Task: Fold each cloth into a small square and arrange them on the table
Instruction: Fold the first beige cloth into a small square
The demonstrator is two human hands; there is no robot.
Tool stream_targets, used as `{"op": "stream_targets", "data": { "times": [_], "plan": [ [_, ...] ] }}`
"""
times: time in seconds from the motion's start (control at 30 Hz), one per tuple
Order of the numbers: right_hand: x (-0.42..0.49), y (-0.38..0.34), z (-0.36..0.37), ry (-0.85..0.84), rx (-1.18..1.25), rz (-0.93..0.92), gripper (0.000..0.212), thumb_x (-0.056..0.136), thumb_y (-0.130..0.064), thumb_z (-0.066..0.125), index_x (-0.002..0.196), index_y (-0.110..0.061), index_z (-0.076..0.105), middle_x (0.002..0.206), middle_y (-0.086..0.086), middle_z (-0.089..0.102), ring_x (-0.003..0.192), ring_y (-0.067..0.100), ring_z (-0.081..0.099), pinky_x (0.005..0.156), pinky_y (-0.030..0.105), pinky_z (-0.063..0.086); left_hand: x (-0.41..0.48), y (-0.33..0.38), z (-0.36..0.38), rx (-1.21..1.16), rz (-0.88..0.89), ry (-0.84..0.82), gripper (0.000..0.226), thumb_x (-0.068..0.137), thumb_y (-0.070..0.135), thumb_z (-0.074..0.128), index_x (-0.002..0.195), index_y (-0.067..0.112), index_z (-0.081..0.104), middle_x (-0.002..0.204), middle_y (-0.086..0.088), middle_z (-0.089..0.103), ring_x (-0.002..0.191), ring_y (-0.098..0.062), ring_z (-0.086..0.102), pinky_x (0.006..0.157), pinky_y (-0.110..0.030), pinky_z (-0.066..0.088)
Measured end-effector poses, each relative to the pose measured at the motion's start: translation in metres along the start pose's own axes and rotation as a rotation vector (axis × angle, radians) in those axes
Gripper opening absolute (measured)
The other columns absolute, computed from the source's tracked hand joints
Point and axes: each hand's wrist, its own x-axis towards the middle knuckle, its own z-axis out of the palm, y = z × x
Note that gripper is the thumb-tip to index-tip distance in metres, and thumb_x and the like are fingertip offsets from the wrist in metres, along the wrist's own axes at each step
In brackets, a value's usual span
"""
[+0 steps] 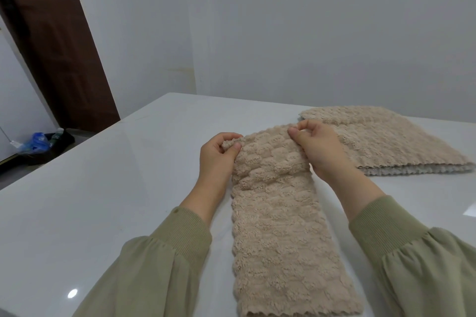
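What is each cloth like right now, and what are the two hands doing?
Front cloth: folded into a long strip, flat on the table, far end lifted.
Pile: lying flat in layers.
Left hand: pinches the front cloth's far left corner.
Right hand: pinches the front cloth's far right corner.

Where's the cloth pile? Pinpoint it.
In the head view, the pile lies far right on the table, just beyond the right hand pinching the folded cloth.
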Motion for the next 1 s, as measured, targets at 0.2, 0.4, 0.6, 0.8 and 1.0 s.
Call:
{"op": "stream_targets", "data": {
  "times": [0.2,0.4,0.6,0.8,1.0],
  "plan": [
    [-0.005,0.026,0.013,0.148,-0.342,-0.132,0.013,0.084,-0.016,0.068,0.077,-0.012,0.058,0.061,-0.003,0.057,0.045,0.005,0.047,0.045,0.016,0.037,-0.01,0.0,0.004,0.648,0.448,0.081,0.029,0.088,0.006,0.057,0.112,0.02,0.064,0.088,0.009,0.061,0.082,-0.01,0.055,0.075,-0.018,0.04],
    [0.001,0.045,0.01,0.091,-0.499,-0.17,0.014,0.08,-0.021,0.072,0.073,-0.016,0.061,0.069,0.0,0.062,0.063,0.013,0.053,0.055,0.022,0.038,-0.008,-0.009,0.011,0.997,0.637,-0.34,0.035,0.095,0.014,0.041,0.125,0.015,0.059,0.125,-0.002,0.061,0.123,-0.022,0.045,0.103,-0.038,0.036],
    [-0.006,0.046,0.004,0.176,-0.48,-0.151,0.008,0.091,-0.025,0.057,0.091,-0.017,0.059,0.079,-0.002,0.062,0.072,0.014,0.056,0.063,0.026,0.04,-0.003,-0.02,0.007,1.235,0.302,-0.694,0.047,0.103,0.036,0.023,0.148,0.025,0.025,0.156,0.006,0.02,0.144,-0.016,0.014,0.116,-0.033,0.008],
    [-0.04,0.046,-0.015,0.122,-0.75,-0.157,0.051,0.091,-0.03,0.053,0.045,-0.017,0.038,0.046,-0.001,0.04,0.052,0.019,0.041,0.05,0.029,0.028,-0.008,-0.019,0.006,1.286,0.286,-0.698,0.048,0.102,0.04,0.019,0.149,0.028,0.02,0.157,0.009,0.013,0.145,-0.014,0.008,0.116,-0.036,0.002],
    [-0.074,0.05,-0.023,0.037,-0.882,-0.155,0.041,0.082,-0.043,0.058,0.048,-0.02,0.05,0.077,0.0,0.057,0.085,0.024,0.052,0.073,0.035,0.043,-0.008,-0.022,0.009,1.37,0.296,-0.673,0.049,0.102,0.042,0.016,0.149,0.03,0.016,0.158,0.009,0.011,0.145,-0.015,0.008,0.117,-0.038,0.004]
  ]
}}
